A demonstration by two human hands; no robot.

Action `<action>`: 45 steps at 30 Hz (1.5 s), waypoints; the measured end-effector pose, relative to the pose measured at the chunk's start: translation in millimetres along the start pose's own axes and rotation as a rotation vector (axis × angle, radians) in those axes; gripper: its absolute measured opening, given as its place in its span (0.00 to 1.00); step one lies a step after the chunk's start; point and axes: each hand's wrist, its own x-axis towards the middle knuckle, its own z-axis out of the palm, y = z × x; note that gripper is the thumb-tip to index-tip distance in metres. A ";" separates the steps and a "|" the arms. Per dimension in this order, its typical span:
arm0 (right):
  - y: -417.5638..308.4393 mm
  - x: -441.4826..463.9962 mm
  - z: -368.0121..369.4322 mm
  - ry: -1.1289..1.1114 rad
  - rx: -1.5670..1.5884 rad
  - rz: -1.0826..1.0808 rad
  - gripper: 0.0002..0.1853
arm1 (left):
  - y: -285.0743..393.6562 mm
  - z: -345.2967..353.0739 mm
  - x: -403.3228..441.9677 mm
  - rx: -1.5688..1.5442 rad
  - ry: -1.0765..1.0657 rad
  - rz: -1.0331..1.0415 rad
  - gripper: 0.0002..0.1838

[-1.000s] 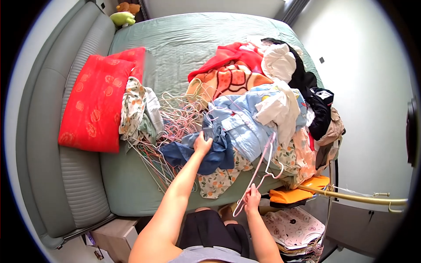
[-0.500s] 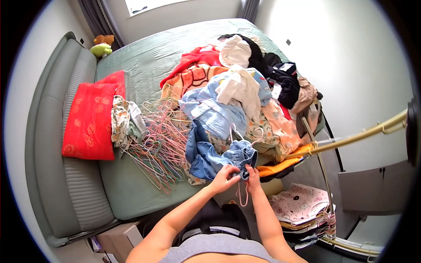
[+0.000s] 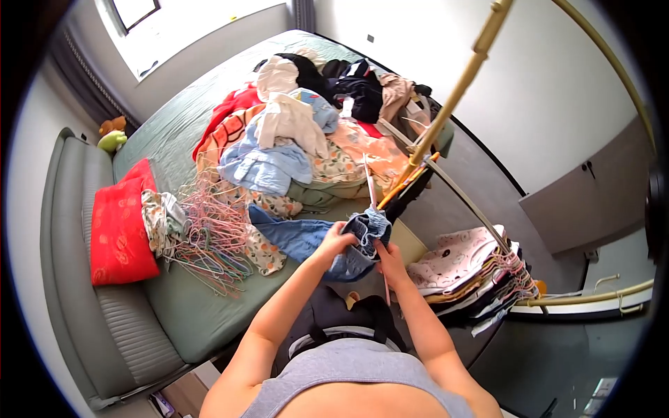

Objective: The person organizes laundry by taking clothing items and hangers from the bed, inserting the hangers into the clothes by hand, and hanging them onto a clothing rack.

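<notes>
Blue denim pants point(image 3: 293, 235) with a gathered elastic waist hang between my hands, their legs trailing left over the bed's edge. My left hand point(image 3: 337, 241) grips one side of the waistband. On the other side, my right hand point(image 3: 391, 263) is closed on the waistband and on a thin pale hanger point(image 3: 370, 182) seen almost edge-on. The hanger's pink lower part comes out below that hand. Whether the waistband is fastened to it I cannot tell.
Heaped clothes point(image 3: 279, 160) cover the bed point(image 3: 164, 306), beside tangled hangers point(image 3: 209, 237) and a red pillow point(image 3: 125, 230). A gold clothes rack point(image 3: 460, 87) rises at right. Below it hang several garments point(image 3: 453, 261) on hangers.
My view has swung to the right, so the bed appears farther left. The pants' waist has turned, its opening now facing up, and the hanger has rotated to edge-on.
</notes>
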 end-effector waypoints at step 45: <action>-21.8 -30.2 -86.8 0.315 -0.363 -0.588 0.11 | 88.4 103.3 -38.1 1.858 -0.143 0.984 0.24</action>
